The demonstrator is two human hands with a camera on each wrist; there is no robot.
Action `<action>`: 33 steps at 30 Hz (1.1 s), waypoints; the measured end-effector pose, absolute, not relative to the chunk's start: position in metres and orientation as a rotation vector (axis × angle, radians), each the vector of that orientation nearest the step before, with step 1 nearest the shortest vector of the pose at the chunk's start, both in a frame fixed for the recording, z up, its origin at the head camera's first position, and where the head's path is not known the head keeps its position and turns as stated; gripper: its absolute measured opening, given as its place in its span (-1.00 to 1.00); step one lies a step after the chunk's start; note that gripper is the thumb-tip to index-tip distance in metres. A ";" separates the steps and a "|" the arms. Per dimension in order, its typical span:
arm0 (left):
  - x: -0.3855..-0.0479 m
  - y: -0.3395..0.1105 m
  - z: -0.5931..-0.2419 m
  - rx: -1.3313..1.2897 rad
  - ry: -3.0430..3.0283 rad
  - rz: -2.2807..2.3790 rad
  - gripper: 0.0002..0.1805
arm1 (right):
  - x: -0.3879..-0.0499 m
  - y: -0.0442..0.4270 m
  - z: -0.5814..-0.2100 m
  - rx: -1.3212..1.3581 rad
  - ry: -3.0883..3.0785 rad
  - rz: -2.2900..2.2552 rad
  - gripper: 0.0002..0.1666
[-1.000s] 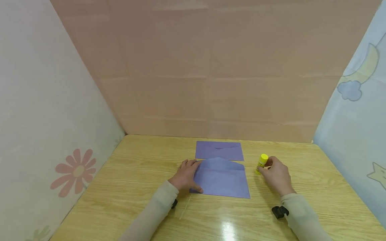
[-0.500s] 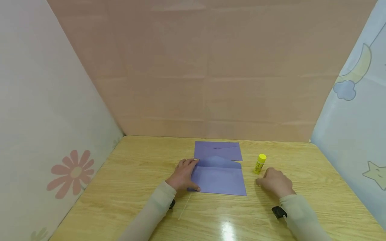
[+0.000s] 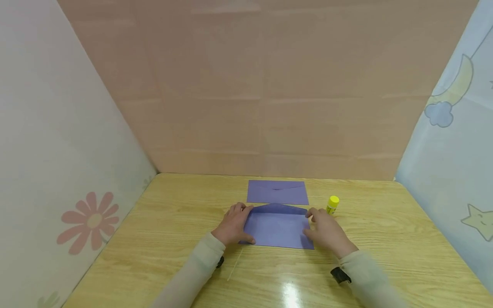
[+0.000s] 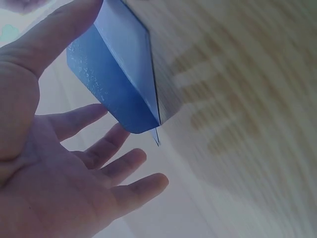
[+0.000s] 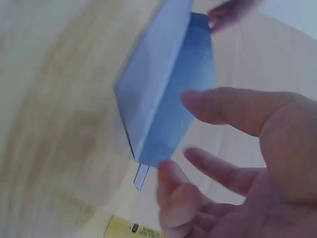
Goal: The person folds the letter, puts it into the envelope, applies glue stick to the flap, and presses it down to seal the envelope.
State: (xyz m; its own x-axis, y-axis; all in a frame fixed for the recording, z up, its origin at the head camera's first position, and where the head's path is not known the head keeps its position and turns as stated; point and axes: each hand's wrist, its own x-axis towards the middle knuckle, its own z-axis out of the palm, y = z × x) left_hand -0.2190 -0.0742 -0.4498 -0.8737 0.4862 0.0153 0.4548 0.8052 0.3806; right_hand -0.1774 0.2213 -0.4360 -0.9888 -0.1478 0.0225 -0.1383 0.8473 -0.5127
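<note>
A purple envelope (image 3: 279, 226) lies on the table, its flap (image 5: 190, 89) tilted up from the fold. Whitish streaks mark the flap's inner side in the wrist views. At the left edge my left hand (image 3: 232, 226) has its thumb on the lower corner and a fingertip by the flap's left end. My right hand (image 3: 326, 229) is at the right edge, a fingertip touching the flap's right corner and the thumb near the envelope body. A glue stick (image 3: 333, 203) with a yellow cap stands just behind the right hand, partly hidden by it.
A second purple envelope (image 3: 277, 193), flap down, lies farther back. One thin pale strip (image 3: 235, 265) lies in front of the left hand. Tan sheeting (image 3: 262, 107) stands behind the wooden table (image 3: 173, 239), with patterned walls at both sides.
My right hand has let go of the glue stick and moved left to the envelope's right edge. The flap has risen from lying back. My left hand has stayed in place.
</note>
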 end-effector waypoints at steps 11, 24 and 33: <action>-0.212 -0.074 -0.451 0.794 2.927 0.557 -0.01 | -0.181 0.207 -0.448 -0.411 3.146 -0.627 -0.26; -0.200 -0.066 -0.450 0.763 2.913 0.427 -0.36 | -0.178 0.201 -0.455 -0.393 3.048 -0.585 -0.49; -0.197 -0.037 -0.454 0.843 2.907 0.300 -0.28 | -0.176 0.177 -0.455 -0.461 3.035 -0.558 -0.51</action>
State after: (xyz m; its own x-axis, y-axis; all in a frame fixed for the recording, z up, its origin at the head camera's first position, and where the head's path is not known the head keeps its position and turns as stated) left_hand -0.1966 -0.0371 -0.4540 -0.8417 0.5384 -0.0411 0.5186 0.8273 0.2159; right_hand -0.1764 0.1769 -0.4551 -0.9561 -0.2914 0.0316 -0.2836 0.8923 -0.3513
